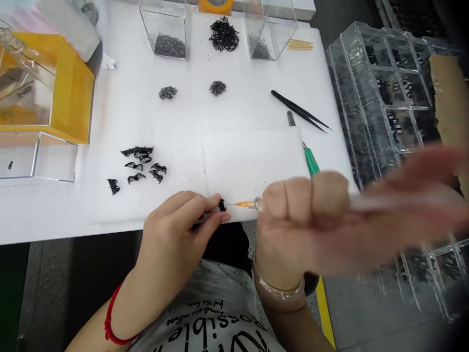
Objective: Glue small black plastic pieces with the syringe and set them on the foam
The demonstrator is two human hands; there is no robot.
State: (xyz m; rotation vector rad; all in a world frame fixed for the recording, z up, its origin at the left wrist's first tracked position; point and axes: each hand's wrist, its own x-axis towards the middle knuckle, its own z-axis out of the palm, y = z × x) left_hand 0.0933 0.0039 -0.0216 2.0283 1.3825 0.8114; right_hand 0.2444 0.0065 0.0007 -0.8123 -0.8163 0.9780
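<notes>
Left hand [176, 230] pinched a small black part [222, 205] at the bench [256, 98] edge; right hand [293, 220], clenched on a syringe [249, 204], aimed its needle just beside the part. We judged a slip could smear or prick fingertips, with motion blurring the grip.

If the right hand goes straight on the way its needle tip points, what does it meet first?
Most likely the small black part pinched in the left hand; the right hand's orange-tipped syringe points left at it, almost touching.

At right of the frame the right hand [351, 215] smears with motion blur; the syringe body [384, 201] inside its grip is indistinct.
</notes>
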